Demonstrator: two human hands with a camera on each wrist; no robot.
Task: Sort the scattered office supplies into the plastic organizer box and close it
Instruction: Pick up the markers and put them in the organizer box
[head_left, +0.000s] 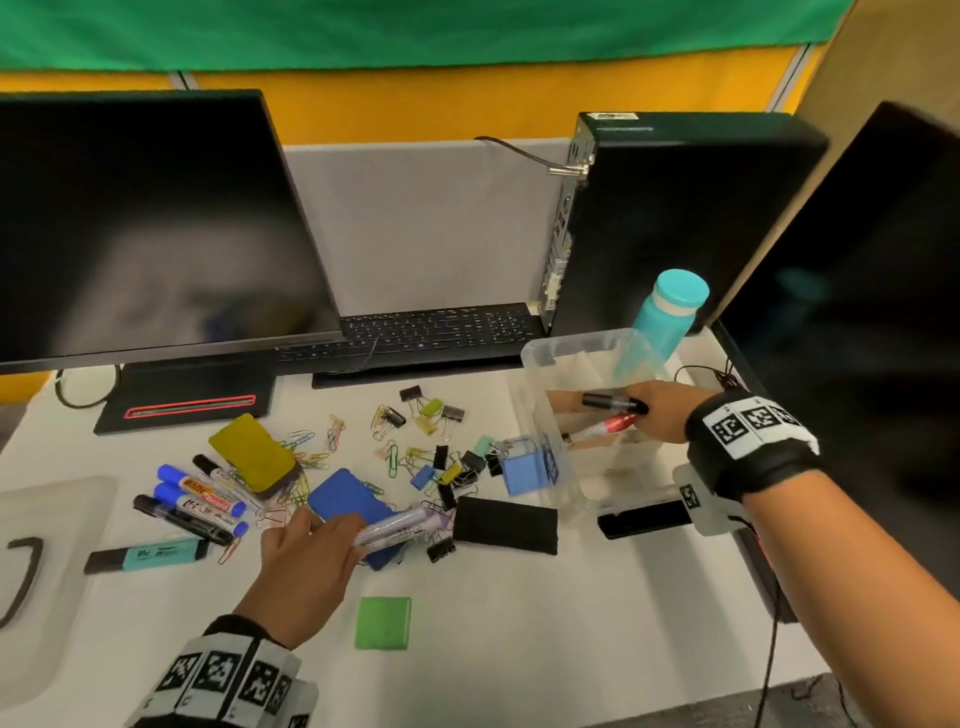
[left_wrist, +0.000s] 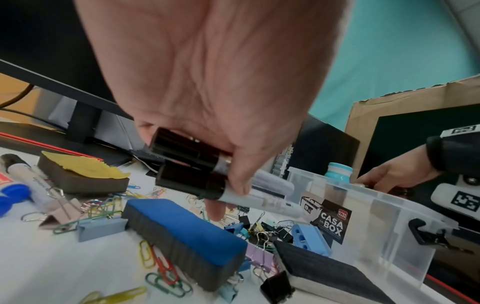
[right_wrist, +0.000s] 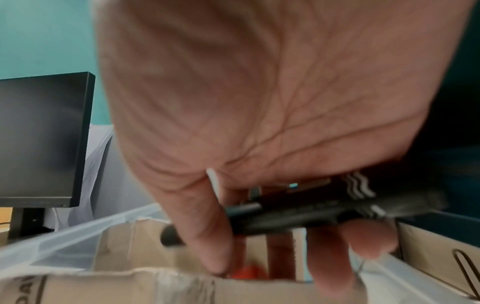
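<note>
Markers could slip out here, since each hand carries more than one at once. The right hand (head_left: 662, 410) reaches over the clear organizer box (head_left: 550, 358) from its far side, fingers curled round a black marker (head_left: 613, 402), with a red-capped marker (head_left: 605, 427) just below it; whether that one is held or already lying in the box is hard to tell. If the grip loosens unevenly, a marker may land across a cardboard divider (right_wrist: 182, 286) instead of inside a compartment, which I judge would later block the lid. The left hand (head_left: 306, 556) hangs low over the scattered pile, palm down, fingers clamped on two black-capped markers (left_wrist: 197, 174) held side by side above the blue eraser (head_left: 348, 499). Lifting them carelessly could drag paper clips (head_left: 306, 457) or binder clips (head_left: 452, 473) off the desk edge. The box stands open at the right of the desk, beside a teal bottle (head_left: 667, 317); most supplies lie outside it.
</note>
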